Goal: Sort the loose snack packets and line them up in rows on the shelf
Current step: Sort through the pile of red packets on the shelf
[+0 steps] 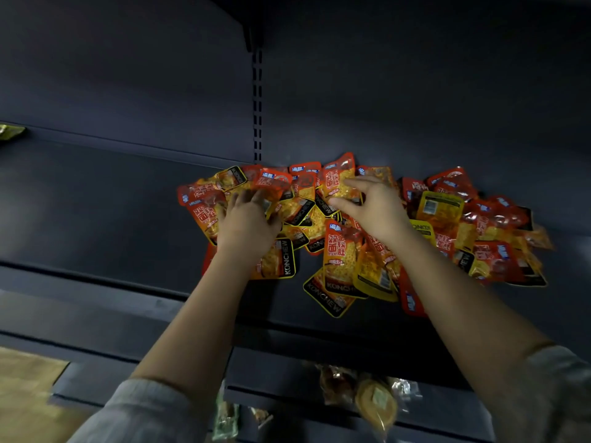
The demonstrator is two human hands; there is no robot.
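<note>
A loose heap of red and yellow snack packets (pixel 343 260) lies on the dark shelf (pixel 96 219), against its back wall. My left hand (pixel 246 222) rests flat on the left side of the heap, its blurred fingertips at the edge of a red packet (pixel 275 182). My right hand (pixel 371 207) reaches into the middle of the heap. Its thumb and forefinger close round a yellow and red packet (pixel 339 183) at the back. Yellow packets marked KONCHEW (pixel 284 259) lie toward the front edge. The packets lie mixed, overlapping and facing different ways.
Bare shelf stretches left of the heap, with a small green packet (pixel 9 131) at the far left. A slotted upright (pixel 257 107) runs up the back wall. On the shelf below lie other wrapped snacks (pixel 377 401). An upper shelf overhangs.
</note>
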